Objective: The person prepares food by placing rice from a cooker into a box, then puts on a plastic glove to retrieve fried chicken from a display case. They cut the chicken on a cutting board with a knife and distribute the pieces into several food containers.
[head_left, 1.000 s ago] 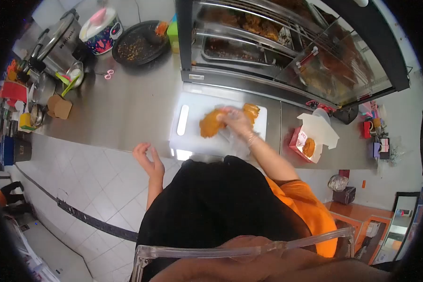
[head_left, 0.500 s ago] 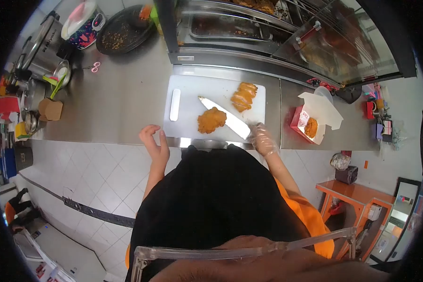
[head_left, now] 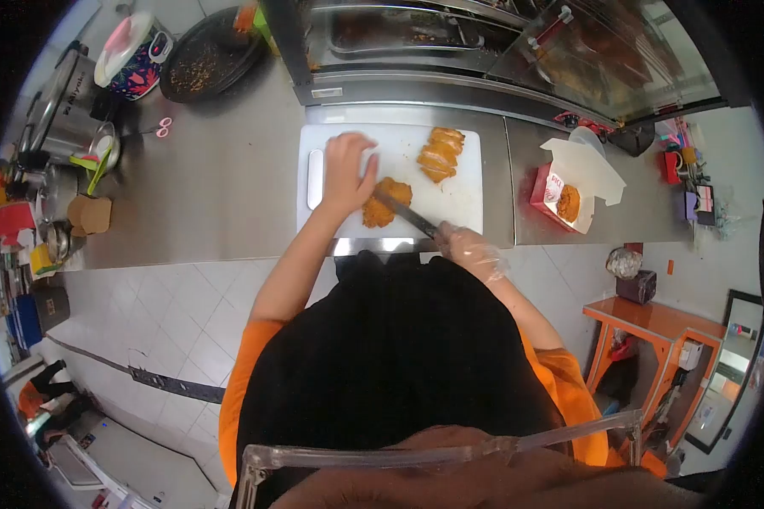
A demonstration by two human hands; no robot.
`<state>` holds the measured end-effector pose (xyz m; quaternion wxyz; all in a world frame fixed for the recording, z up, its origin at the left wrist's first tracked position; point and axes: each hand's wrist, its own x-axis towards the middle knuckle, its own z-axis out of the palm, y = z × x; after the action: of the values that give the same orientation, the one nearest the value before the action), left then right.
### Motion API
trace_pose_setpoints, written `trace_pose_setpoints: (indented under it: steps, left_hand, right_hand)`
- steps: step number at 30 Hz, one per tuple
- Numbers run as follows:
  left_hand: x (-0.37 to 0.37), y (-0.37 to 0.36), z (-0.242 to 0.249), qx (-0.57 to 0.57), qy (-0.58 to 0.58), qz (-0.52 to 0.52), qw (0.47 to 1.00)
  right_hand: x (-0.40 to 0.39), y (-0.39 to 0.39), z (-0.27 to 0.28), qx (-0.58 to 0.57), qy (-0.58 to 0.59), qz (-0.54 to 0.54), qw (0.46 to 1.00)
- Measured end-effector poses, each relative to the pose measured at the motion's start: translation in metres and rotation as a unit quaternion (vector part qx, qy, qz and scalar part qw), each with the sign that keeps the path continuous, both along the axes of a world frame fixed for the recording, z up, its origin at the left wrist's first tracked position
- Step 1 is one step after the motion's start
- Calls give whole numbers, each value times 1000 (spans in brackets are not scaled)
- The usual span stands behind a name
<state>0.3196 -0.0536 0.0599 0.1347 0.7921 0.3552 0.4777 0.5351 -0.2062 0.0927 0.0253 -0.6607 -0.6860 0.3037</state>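
- Uncut fried piece (head_left: 388,202) lies on the white board (head_left: 450,209), just below its middle; clock directions run from this piece, 12 at top of view.
- Knife (head_left: 412,215) slants across the piece's lower right side, handle toward 4 o'clock; depth of any cut: cannot tell.
- Right hand (head_left: 469,251), in a clear glove, at 4 o'clock, closed round the knife handle by the board's near edge.
- Left hand (head_left: 349,166), bare, at 10 to 11 o'clock, over the board; open, nothing seen in it, thumb close to the piece. Contact unclear.
- Sliced fried piece (head_left: 440,156) on the board, between 1 and 2 o'clock, slices side by side.
- Open red-and-white box (head_left: 550,206) on the steel bench (head_left: 221,204), 3 o'clock, one fried item (head_left: 568,204) inside.
- Folded brown carton (head_left: 91,215), 9 o'clock.
- Pink-handled scissors (head_left: 163,128), 10 o'clock; dark round pan (head_left: 205,64) beyond.
- Glass-fronted cabinet (head_left: 399,91), 12 to 1 o'clock, trays inside.
- Orange table (head_left: 645,316), 4 o'clock, off the bench.
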Motion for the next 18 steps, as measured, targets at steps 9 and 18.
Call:
trace_pose_setpoints:
  steps: [9, 18]
  left_hand:
    - [52, 29, -61, -104, -1, -79, 991]
    - [49, 34, -79, -108, 29, -93, 989]
  right_hand:
    - [-16, 4, 18, -110, -100, -12, 989]
    - [-9, 9, -57, -77, -94, 24, 992]
